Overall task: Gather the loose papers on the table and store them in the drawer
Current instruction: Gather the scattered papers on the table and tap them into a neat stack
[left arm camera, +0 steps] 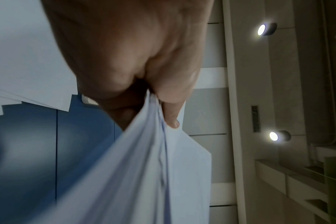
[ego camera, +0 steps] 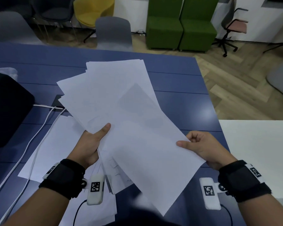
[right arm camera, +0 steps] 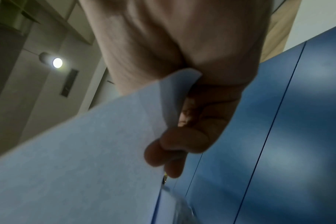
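Note:
A fanned stack of white papers (ego camera: 114, 98) is held above the blue table (ego camera: 178, 82). My left hand (ego camera: 95, 137) grips the stack's near left edge, thumb on top; in the left wrist view the left hand (left arm camera: 153, 97) pinches the sheets (left arm camera: 144, 166) edge-on. My right hand (ego camera: 198, 144) pinches the right edge of the top sheet (ego camera: 153, 152), thumb on top and fingers curled beneath. In the right wrist view the right hand (right arm camera: 175, 144) holds that sheet (right arm camera: 86, 151). More loose sheets (ego camera: 55, 147) lie flat on the table under my left arm. No drawer is in view.
A black case (ego camera: 6, 108) sits at the table's left, with white cables (ego camera: 39, 132) running across the loose sheets. A white surface (ego camera: 260, 152) adjoins the table on the right. Grey, yellow and green chairs stand beyond the far edge.

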A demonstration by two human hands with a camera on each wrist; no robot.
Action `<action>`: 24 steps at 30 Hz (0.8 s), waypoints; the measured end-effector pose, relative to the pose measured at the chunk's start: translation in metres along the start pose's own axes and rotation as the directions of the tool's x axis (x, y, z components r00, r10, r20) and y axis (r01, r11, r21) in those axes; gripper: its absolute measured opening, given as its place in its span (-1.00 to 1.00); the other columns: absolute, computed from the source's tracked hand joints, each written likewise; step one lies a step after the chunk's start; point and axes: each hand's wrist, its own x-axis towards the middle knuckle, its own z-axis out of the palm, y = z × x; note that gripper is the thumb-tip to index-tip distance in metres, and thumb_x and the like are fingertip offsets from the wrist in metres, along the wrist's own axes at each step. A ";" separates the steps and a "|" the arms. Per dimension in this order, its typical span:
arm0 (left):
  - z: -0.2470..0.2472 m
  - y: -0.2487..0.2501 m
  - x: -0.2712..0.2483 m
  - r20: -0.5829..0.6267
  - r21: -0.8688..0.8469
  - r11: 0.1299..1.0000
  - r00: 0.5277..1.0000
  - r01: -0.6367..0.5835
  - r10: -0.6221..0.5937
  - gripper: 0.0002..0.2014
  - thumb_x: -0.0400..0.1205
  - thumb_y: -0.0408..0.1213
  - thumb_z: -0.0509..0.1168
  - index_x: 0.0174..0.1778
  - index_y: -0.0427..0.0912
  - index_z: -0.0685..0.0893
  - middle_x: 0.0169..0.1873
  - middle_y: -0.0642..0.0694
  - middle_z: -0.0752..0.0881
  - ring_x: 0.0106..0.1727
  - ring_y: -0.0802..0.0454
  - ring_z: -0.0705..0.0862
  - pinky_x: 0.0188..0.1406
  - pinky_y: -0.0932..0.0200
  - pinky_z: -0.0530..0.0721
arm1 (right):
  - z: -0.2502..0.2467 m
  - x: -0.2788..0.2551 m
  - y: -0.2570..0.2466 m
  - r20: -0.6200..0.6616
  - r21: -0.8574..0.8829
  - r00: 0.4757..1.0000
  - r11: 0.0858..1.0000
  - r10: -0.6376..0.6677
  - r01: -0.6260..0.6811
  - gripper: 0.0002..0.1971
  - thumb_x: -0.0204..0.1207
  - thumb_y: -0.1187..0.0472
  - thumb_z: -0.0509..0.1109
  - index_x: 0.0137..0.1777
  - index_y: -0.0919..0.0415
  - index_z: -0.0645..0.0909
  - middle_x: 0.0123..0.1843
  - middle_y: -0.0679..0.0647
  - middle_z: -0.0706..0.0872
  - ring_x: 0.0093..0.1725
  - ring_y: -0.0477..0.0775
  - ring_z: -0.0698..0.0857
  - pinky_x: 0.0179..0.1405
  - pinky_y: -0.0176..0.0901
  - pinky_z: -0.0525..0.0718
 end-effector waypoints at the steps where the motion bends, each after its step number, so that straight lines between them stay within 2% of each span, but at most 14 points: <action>1: 0.001 0.000 0.000 0.005 0.002 1.000 1.000 0.005 -0.005 -0.65 0.84 -0.22 0.33 0.55 -0.09 0.71 0.42 -0.13 0.82 0.45 -0.14 0.79 0.57 -0.25 0.63 | -0.003 0.000 0.000 0.000 0.001 1.000 1.000 -0.001 0.001 -0.75 0.48 0.30 0.69 -0.26 0.26 0.64 -0.31 0.17 0.84 -0.43 0.07 0.78 -0.47 -0.22 0.70; 6: 0.003 0.000 -0.001 0.041 0.034 0.999 0.999 -0.004 0.003 -0.63 0.85 -0.19 0.31 0.58 -0.12 0.68 0.46 -0.14 0.80 0.49 -0.15 0.76 0.51 -0.19 0.72 | -0.017 -0.003 -0.005 -0.043 0.043 0.999 0.999 -0.011 0.012 -0.78 0.56 0.32 0.61 -0.17 0.31 0.61 -0.29 0.22 0.81 -0.48 0.06 0.76 -0.52 -0.21 0.72; 11: 0.004 0.002 -0.003 0.023 0.017 1.000 1.000 -0.015 0.014 -0.63 0.84 -0.23 0.32 0.59 -0.09 0.67 0.46 -0.07 0.80 0.48 -0.07 0.77 0.57 -0.13 0.63 | -0.039 0.003 -0.012 -0.144 0.209 0.989 0.978 0.024 0.007 -0.78 0.49 0.22 0.61 -0.22 0.23 0.61 -0.26 0.21 0.83 -0.47 0.03 0.79 -0.52 -0.19 0.76; 13: 0.003 0.003 -0.003 0.012 0.009 1.000 1.000 -0.024 0.024 -0.63 0.84 -0.24 0.32 0.59 -0.08 0.67 0.45 -0.06 0.80 0.48 -0.05 0.77 0.57 -0.11 0.62 | -0.044 0.006 -0.015 -0.179 0.254 0.984 0.967 0.027 0.020 -0.80 0.53 0.20 0.60 -0.21 0.22 0.65 -0.23 0.20 0.85 -0.43 0.04 0.81 -0.48 -0.19 0.78; 16: 0.004 0.003 -0.003 0.009 0.009 1.000 1.000 -0.028 0.028 -0.63 0.83 -0.23 0.33 0.58 -0.08 0.68 0.44 -0.05 0.81 0.47 -0.04 0.78 0.49 -0.05 0.74 | -0.029 0.018 -0.016 -0.183 0.213 0.983 0.976 -0.005 0.045 -0.77 0.60 0.19 0.60 -0.23 0.16 0.64 -0.20 0.20 0.82 -0.39 0.08 0.78 -0.40 -0.16 0.77; 18: 0.008 0.003 -0.005 0.012 0.027 0.999 0.999 -0.035 0.035 -0.64 0.82 -0.20 0.34 0.55 -0.09 0.69 0.42 -0.04 0.83 0.43 -0.01 0.80 0.39 0.03 0.80 | -0.007 0.029 -0.016 -0.188 0.136 0.981 0.989 -0.038 0.065 -0.71 0.58 0.13 0.63 -0.27 0.11 0.59 -0.20 0.20 0.77 -0.30 0.13 0.72 -0.27 -0.06 0.69; 20: 0.014 0.002 -0.007 0.047 0.039 0.999 0.998 -0.031 0.029 -0.64 0.82 -0.21 0.32 0.54 -0.11 0.69 0.39 -0.04 0.84 0.40 0.00 0.82 0.29 0.11 0.83 | 0.016 0.040 -0.015 -0.183 0.076 0.979 0.991 -0.091 0.106 -0.67 0.57 0.05 0.64 -0.26 0.07 0.54 -0.22 0.15 0.69 -0.25 0.10 0.64 -0.21 0.01 0.59; 22: 0.017 0.002 -0.007 0.077 0.041 0.999 0.997 -0.008 0.005 -0.66 0.81 -0.26 0.33 0.52 -0.17 0.70 0.36 -0.11 0.86 0.38 -0.07 0.84 0.19 0.12 0.86 | 0.035 0.049 -0.018 -0.170 0.034 0.977 0.990 -0.126 0.134 -0.68 0.57 0.02 0.63 -0.13 0.12 0.55 -0.28 0.03 0.65 -0.34 0.01 0.61 -0.30 -0.11 0.58; 23: 0.016 0.001 -0.006 0.083 0.053 0.999 0.997 0.000 -0.005 -0.66 0.80 -0.30 0.35 0.51 -0.19 0.71 0.36 -0.14 0.86 0.39 -0.11 0.83 0.22 0.07 0.86 | 0.042 0.052 -0.020 -0.138 0.038 0.985 0.993 -0.104 0.110 -0.66 0.56 0.01 0.65 -0.01 0.21 0.59 -0.32 -0.07 0.70 -0.42 -0.08 0.66 -0.38 -0.20 0.63; 24: 0.016 0.000 -0.005 0.090 0.074 0.997 0.996 0.002 -0.008 -0.65 0.78 -0.34 0.38 0.51 -0.19 0.71 0.37 -0.15 0.85 0.41 -0.13 0.82 0.32 -0.02 0.83 | 0.047 0.055 -0.020 -0.087 0.079 0.995 0.995 -0.055 0.062 -0.55 0.52 -0.02 0.68 0.15 0.30 0.62 -0.26 -0.12 0.81 -0.39 -0.12 0.78 -0.35 -0.22 0.73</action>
